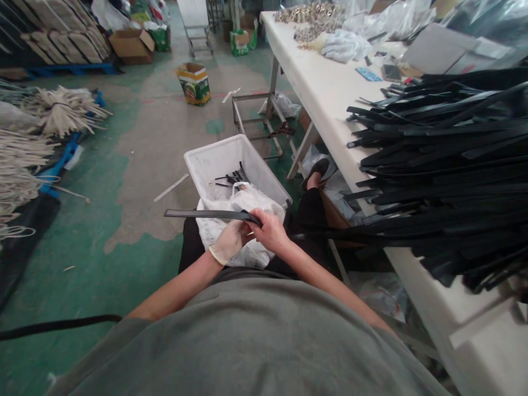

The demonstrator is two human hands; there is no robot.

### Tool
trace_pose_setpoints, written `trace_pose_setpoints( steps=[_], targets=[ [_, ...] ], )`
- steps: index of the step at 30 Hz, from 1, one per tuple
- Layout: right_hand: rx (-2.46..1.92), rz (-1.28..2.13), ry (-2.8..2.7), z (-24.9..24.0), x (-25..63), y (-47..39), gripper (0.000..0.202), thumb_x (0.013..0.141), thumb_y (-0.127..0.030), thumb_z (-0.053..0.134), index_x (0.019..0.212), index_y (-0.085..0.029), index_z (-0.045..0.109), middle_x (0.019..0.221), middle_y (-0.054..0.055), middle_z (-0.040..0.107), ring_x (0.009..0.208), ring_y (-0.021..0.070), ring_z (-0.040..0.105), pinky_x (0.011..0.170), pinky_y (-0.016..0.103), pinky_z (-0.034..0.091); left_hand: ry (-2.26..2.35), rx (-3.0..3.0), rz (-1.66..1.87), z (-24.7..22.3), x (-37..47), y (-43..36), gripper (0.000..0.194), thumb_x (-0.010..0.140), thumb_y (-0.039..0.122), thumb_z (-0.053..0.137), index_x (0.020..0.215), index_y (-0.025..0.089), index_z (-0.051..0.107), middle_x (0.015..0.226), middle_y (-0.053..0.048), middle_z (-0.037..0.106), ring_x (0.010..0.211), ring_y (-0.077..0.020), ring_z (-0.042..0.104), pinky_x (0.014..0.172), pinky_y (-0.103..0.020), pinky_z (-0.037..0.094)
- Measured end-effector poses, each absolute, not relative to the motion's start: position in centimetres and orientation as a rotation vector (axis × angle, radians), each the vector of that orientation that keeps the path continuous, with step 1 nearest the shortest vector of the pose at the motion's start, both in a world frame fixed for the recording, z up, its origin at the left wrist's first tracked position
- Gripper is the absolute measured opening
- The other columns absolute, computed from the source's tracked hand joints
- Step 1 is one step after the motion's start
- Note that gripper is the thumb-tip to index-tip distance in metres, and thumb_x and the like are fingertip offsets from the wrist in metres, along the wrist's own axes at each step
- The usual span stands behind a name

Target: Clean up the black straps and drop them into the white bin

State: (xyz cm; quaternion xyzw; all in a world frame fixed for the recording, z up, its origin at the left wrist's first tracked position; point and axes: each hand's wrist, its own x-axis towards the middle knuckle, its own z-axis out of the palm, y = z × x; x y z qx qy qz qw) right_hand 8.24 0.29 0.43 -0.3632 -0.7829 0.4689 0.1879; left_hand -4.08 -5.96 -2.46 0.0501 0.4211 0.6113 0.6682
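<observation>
A flat, narrow black strap (198, 214) with lengthwise lines lies level above the lap, its squared end jutting left. The bare right hand (270, 230) pinches its other end; the left hand (231, 237), in a thin pale glove, sits beneath, fingertips hidden, so I cannot tell how far its grip is closed. Below are a crinkled white plastic bag (266, 201) and a smooth-walled bin (210, 159) with short black strips (236, 177), partly covered. Rightward, a heap of glossy straps (445, 165) runs out of view.
</observation>
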Motion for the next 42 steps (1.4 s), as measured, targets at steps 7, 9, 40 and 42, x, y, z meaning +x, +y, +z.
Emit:
trace_pose_setpoints(
  steps=[7, 9, 40, 42],
  targets=[
    [-1.106, 1.614, -1.495, -1.3, 8.5, 1.6, 0.026, 0.087, -0.046, 0.055, 0.09, -0.021, 0.053, 0.081, 0.001, 0.068, 0.051, 0.0111, 0.059, 0.048, 0.023, 0.045, 0.996, 0.021, 1.586, 1.2, -9.9, -4.1, 0.027, 0.096, 0.022, 0.045, 0.084, 0.013, 0.068, 0.082, -0.008, 0.072, 0.081, -0.017, 0.069, 0.082, -0.03, 0.056],
    [-1.136, 1.645, -1.368, -1.0, 8.9, 1.9, 0.03, 0.084, -0.049, 0.058, 0.088, -0.019, 0.054, 0.078, 0.002, 0.068, 0.045, 0.0086, 0.052, 0.044, 0.023, 0.041, 0.972, 0.037, 1.684, 2.8, -11.7, -3.9, 0.028, 0.096, 0.024, 0.045, 0.083, 0.014, 0.068, 0.084, -0.008, 0.072, 0.084, -0.0169, 0.07, 0.086, -0.031, 0.056],
    [-1.234, 1.369, -2.301, -0.3, 11.3, -0.9, 0.028, 0.088, -0.032, 0.058, 0.068, -0.019, 0.073, 0.06, -0.001, 0.065, 0.054, 0.0109, 0.052, 0.053, 0.022, 0.031, 1.142, -0.214, 1.616, -2.2, -6.9, -2.7, 0.006, 0.081, 0.017, 0.07, 0.082, 0.017, 0.064, 0.066, 0.002, 0.068, 0.058, -0.0108, 0.064, 0.057, -0.02, 0.051],
    [-1.278, 1.3, -2.332, -0.6, 11.2, -0.7, 0.03, 0.088, -0.032, 0.057, 0.067, -0.019, 0.073, 0.059, 0.0, 0.065, 0.053, 0.0115, 0.051, 0.052, 0.022, 0.03, 1.136, -0.173, 1.61, -2.6, -6.1, -3.3, 0.01, 0.077, 0.018, 0.073, 0.081, 0.017, 0.064, 0.066, 0.002, 0.068, 0.058, -0.0107, 0.064, 0.056, -0.02, 0.05]
  ],
)
